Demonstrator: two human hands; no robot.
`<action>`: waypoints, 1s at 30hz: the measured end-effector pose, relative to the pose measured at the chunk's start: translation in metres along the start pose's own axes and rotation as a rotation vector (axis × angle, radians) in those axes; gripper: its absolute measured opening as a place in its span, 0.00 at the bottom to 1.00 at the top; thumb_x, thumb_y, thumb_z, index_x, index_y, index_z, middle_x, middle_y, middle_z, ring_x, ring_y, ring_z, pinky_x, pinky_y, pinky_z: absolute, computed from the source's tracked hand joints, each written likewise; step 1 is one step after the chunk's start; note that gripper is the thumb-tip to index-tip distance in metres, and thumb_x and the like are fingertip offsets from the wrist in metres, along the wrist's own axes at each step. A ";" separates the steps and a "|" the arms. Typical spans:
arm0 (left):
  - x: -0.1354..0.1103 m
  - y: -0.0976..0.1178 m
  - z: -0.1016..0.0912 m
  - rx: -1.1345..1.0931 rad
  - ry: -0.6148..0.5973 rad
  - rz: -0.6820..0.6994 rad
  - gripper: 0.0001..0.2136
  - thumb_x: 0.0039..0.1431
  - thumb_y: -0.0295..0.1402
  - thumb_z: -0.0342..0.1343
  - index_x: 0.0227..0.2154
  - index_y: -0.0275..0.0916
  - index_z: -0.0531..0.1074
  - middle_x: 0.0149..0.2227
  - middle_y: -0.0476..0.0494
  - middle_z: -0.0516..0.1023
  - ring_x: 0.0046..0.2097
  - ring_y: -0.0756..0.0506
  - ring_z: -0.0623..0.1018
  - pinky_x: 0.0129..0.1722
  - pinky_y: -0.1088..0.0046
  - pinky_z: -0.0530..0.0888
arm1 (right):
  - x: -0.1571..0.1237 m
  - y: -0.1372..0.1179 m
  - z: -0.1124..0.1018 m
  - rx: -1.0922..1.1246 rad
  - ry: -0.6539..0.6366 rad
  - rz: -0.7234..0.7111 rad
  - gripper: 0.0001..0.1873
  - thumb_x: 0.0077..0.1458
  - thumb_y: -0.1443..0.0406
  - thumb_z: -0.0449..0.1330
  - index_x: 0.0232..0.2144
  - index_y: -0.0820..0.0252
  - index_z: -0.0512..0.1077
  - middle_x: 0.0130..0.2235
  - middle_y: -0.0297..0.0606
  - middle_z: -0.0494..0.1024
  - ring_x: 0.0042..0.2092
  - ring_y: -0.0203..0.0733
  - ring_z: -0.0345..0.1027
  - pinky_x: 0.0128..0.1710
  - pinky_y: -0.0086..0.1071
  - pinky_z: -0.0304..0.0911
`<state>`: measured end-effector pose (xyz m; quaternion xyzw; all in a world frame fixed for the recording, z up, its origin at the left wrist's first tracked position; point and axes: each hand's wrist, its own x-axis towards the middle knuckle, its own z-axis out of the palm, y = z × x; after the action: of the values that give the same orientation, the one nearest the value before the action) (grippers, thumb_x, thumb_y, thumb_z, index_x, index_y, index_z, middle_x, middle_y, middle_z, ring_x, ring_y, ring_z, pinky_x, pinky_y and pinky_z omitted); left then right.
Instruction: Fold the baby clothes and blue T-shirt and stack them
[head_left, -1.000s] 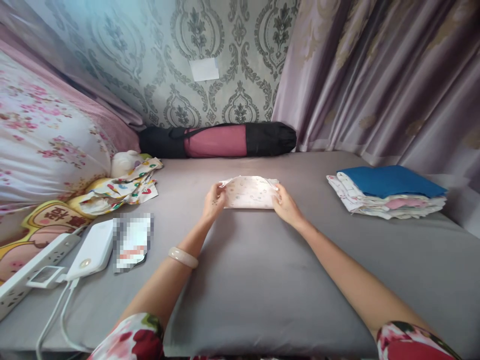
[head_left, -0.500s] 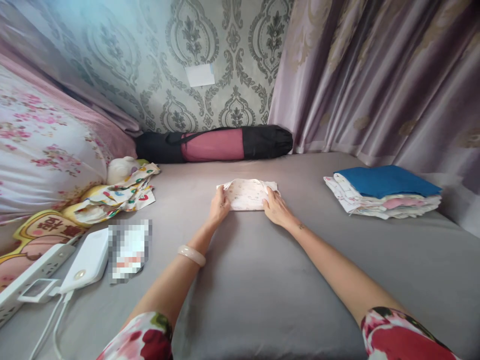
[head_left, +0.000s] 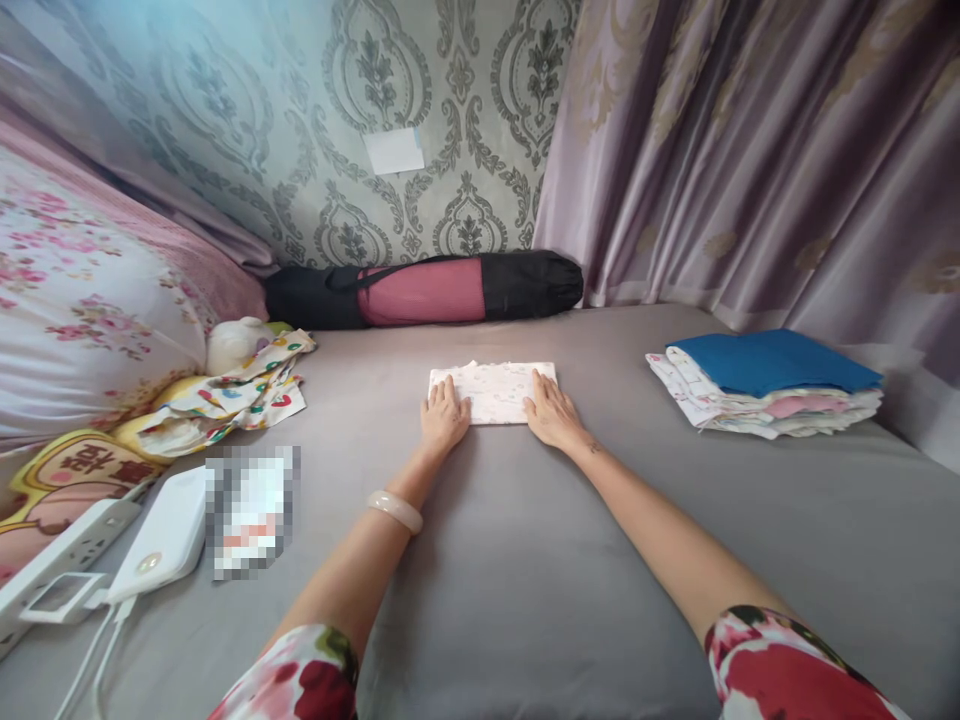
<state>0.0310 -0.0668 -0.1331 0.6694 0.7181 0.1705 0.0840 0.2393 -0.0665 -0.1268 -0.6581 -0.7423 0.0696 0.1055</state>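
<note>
A small folded white cloth with a faint print [head_left: 495,390] lies flat on the grey bed sheet [head_left: 525,560] in front of me. My left hand [head_left: 444,416] rests palm down on its left end, fingers stretched flat. My right hand [head_left: 551,412] lies palm down on its right end, fingers also flat. Neither hand grips the cloth. A pale bangle [head_left: 395,510] sits on my left wrist.
A stack of folded clothes with a blue piece on top [head_left: 765,385] sits at the right. A black and pink roll bag [head_left: 424,288] lies against the wall. At the left are colourful printed fabric [head_left: 232,390], a floral pillow [head_left: 82,300], a white power bank [head_left: 161,535] and a power strip [head_left: 52,570].
The cloth was held by its ends a little above the sheet; it now lies flat. Both hands have opened and press down on it.
</note>
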 end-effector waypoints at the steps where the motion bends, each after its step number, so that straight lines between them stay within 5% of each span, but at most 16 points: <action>1: -0.001 0.003 0.000 0.041 -0.012 -0.015 0.30 0.66 0.40 0.39 0.66 0.28 0.50 0.68 0.31 0.55 0.69 0.37 0.55 0.66 0.52 0.55 | 0.001 0.001 0.000 -0.014 -0.010 0.010 0.33 0.66 0.60 0.40 0.69 0.68 0.42 0.70 0.49 0.47 0.69 0.49 0.42 0.65 0.44 0.45; 7: -0.001 0.011 0.002 0.182 -0.013 -0.067 0.31 0.67 0.46 0.35 0.65 0.29 0.55 0.68 0.29 0.53 0.69 0.35 0.54 0.64 0.50 0.57 | 0.007 0.003 0.003 -0.062 -0.043 0.057 0.32 0.67 0.58 0.38 0.67 0.70 0.50 0.70 0.49 0.46 0.70 0.49 0.39 0.66 0.42 0.41; 15: 0.002 0.025 0.009 0.207 0.158 -0.089 0.27 0.67 0.45 0.40 0.55 0.26 0.68 0.61 0.22 0.65 0.65 0.31 0.62 0.62 0.44 0.58 | 0.016 -0.012 -0.007 -0.044 -0.038 0.101 0.31 0.68 0.58 0.38 0.64 0.72 0.57 0.69 0.53 0.51 0.69 0.53 0.43 0.66 0.50 0.41; 20: 0.006 0.031 0.015 0.165 0.259 0.075 0.25 0.68 0.39 0.38 0.60 0.27 0.62 0.64 0.27 0.62 0.68 0.34 0.57 0.65 0.45 0.51 | 0.021 -0.037 -0.003 -0.016 0.038 -0.058 0.28 0.67 0.61 0.40 0.65 0.66 0.57 0.69 0.48 0.52 0.70 0.49 0.40 0.67 0.48 0.36; 24: 0.010 0.032 0.014 0.152 0.228 0.224 0.24 0.69 0.35 0.37 0.62 0.31 0.60 0.66 0.34 0.61 0.69 0.38 0.56 0.67 0.48 0.47 | 0.026 -0.050 0.006 0.003 0.050 -0.170 0.28 0.67 0.63 0.40 0.65 0.65 0.58 0.69 0.46 0.51 0.70 0.49 0.38 0.67 0.49 0.35; 30: 0.015 0.027 0.019 0.167 0.063 0.238 0.23 0.69 0.35 0.36 0.63 0.36 0.61 0.66 0.38 0.61 0.67 0.38 0.59 0.66 0.50 0.53 | 0.031 -0.050 0.020 -0.025 0.041 -0.196 0.28 0.67 0.63 0.40 0.66 0.61 0.57 0.69 0.44 0.53 0.69 0.49 0.42 0.67 0.49 0.37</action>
<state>0.0617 -0.0485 -0.1394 0.7489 0.6476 0.1397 -0.0155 0.1827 -0.0415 -0.1316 -0.5847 -0.8017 0.0364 0.1188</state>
